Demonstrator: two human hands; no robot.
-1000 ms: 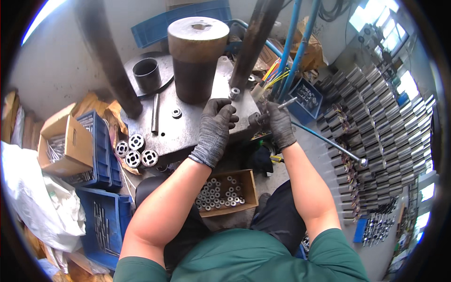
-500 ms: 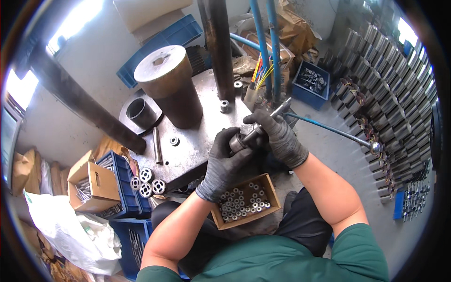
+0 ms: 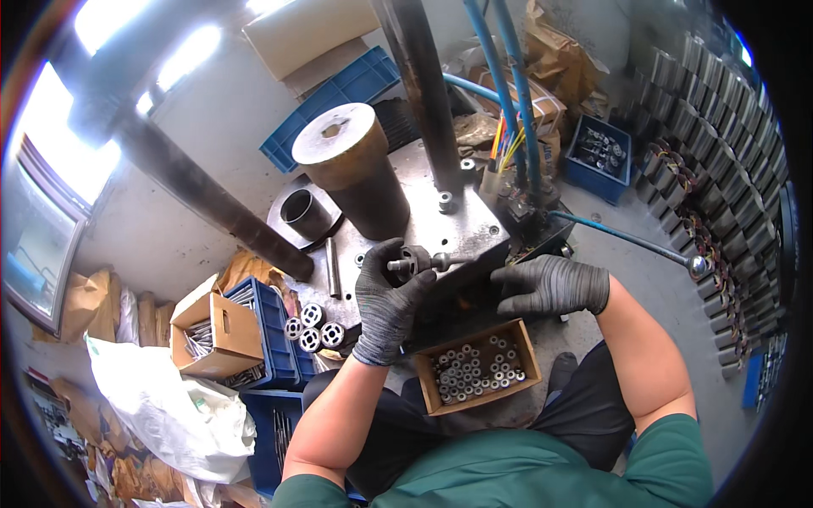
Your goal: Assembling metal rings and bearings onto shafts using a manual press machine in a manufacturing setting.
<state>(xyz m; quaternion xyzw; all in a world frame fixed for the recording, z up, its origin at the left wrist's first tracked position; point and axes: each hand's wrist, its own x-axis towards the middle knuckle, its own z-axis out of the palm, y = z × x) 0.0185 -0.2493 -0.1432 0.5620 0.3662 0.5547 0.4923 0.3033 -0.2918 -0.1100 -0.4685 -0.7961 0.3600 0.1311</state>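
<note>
My left hand (image 3: 385, 309), in a grey-black glove, is closed on a metal shaft (image 3: 457, 260) with a round slotted metal core (image 3: 413, 261) around it. The shaft lies sideways, its thin end pointing right, over the front edge of the steel press table (image 3: 385, 254). My right hand (image 3: 555, 286), gloved alike, is apart from the shaft on the right. Its fingers stretch leftward with nothing visible in them. Below the hands, a cardboard box (image 3: 529, 360) holds many small metal rings (image 3: 461, 372).
On the table stand a large steel cylinder (image 3: 356, 178), a short tube (image 3: 306, 214), a rod (image 3: 333, 267) and a small ring part (image 3: 445, 201). Slotted discs (image 3: 312, 315) sit at its left corner. A blue lever (image 3: 627, 234) juts out right. Stacked metal cylinders (image 3: 703, 144) line the right.
My right hand has let go of the shaft and moved right. The shaft has swung from slanting up to lying nearly level in my left hand. The whole view has shifted.
</note>
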